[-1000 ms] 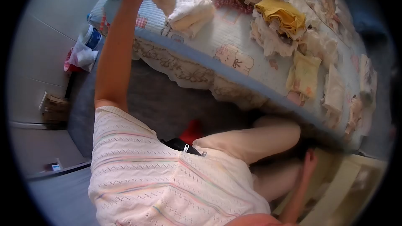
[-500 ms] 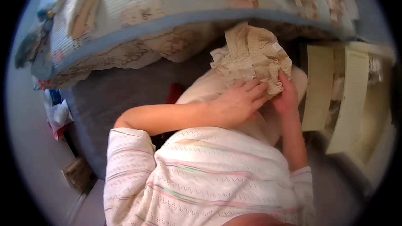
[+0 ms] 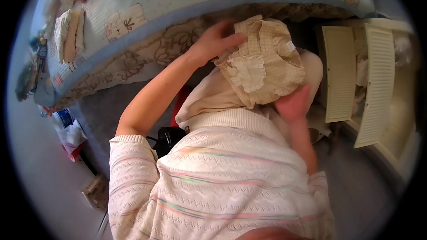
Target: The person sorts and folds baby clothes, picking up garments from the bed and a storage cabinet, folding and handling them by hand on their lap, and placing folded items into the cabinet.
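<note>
- Checked garment point(image 3: 275, 69) on lap point(image 3: 207, 91), near bed edge point(image 3: 178, 19).
- Left hand point(image 3: 217, 41) at upper-left edge, thumb apart; grip unclear.
- Right hand point(image 3: 293, 104) blurred, lower edge; opening, grip unclear.
- Slim gap, knee point(image 3: 313, 66) to cabinet door point(image 3: 340, 75).

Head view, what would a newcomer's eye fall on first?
Likely first is the beige checked, ruffled cloth garment on the person's lap, with the left hand at its upper left and the blurred right hand at its lower edge. Next, the cream ribbed panels at right, then the pale-blue quilted cover along the top.
</note>
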A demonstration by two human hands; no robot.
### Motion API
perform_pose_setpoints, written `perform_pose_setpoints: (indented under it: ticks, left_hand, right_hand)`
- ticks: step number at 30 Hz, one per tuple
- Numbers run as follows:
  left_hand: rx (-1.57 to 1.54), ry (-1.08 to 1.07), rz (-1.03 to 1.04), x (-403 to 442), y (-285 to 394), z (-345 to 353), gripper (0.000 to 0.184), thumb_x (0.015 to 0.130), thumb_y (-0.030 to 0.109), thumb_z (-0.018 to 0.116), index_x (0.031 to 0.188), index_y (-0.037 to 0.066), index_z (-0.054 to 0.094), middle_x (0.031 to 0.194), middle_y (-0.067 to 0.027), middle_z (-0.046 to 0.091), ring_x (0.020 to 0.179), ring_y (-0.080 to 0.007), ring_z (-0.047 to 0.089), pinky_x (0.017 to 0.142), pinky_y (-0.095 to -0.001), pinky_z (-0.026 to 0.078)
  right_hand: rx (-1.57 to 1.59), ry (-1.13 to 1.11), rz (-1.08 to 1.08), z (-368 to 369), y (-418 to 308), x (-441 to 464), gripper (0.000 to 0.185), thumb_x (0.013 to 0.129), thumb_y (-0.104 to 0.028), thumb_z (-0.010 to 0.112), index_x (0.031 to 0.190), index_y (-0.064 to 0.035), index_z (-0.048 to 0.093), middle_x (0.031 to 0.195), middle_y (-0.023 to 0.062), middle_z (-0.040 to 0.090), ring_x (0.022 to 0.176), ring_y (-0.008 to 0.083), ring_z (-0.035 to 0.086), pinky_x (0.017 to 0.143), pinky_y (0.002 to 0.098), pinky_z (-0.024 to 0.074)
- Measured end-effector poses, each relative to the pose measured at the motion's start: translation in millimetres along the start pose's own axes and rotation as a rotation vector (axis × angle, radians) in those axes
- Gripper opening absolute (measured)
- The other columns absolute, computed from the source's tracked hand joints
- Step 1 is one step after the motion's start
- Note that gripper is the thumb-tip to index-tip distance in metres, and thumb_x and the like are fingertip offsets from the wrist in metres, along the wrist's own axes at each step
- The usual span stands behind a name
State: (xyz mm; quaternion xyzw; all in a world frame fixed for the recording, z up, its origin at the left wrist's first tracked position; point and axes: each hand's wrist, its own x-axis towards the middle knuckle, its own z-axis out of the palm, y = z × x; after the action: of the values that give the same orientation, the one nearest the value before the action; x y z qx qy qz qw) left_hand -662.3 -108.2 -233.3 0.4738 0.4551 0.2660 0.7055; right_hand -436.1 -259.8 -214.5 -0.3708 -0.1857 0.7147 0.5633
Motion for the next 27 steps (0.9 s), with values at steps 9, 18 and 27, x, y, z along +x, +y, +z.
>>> perform_pose_setpoints:
  ticks: [9,18,27]
  left_hand:
    - [-0.458,-0.187,0.023,-52.5,45.4,-8.8,0.046,0.075,0.004,0.068,0.118,-0.003,0.05,0.11,-0.0095,0.058,0.1,-0.017,0.056,0.087,-0.0299,0.046]
    - [-0.029,0.08,-0.177,-67.6,-19.4,-39.4,0.033,0.079,0.002,0.061,0.112,0.002,0.056,0.088,-0.0031,0.061,0.077,-0.0102,0.057,0.068,-0.0236,0.047]
    - [0.515,0.611,0.486,-106.2,34.4,-125.5,0.018,0.085,0.0,0.056,0.103,0.0,0.06,0.097,-0.003,0.059,0.082,-0.0093,0.055,0.071,-0.0211,0.044]
  right_hand:
    - [-0.194,0.15,0.042,35.3,-40.7,6.3,0.047,0.08,-0.004,0.056,0.125,0.0004,0.042,0.12,0.0116,0.053,0.108,0.0239,0.053,0.093,0.0362,0.043]
    - [-0.362,0.179,0.116,-7.5,-17.2,27.8,0.045,0.079,-0.01,0.061,0.121,0.0014,0.047,0.114,0.0087,0.056,0.104,0.0203,0.055,0.088,0.0306,0.0439]
    - [-0.482,0.2,-0.117,-0.3,-25.9,26.9,0.048,0.08,-0.011,0.066,0.122,0.0006,0.046,0.112,0.0072,0.055,0.101,0.0149,0.052,0.088,0.0288,0.0433]
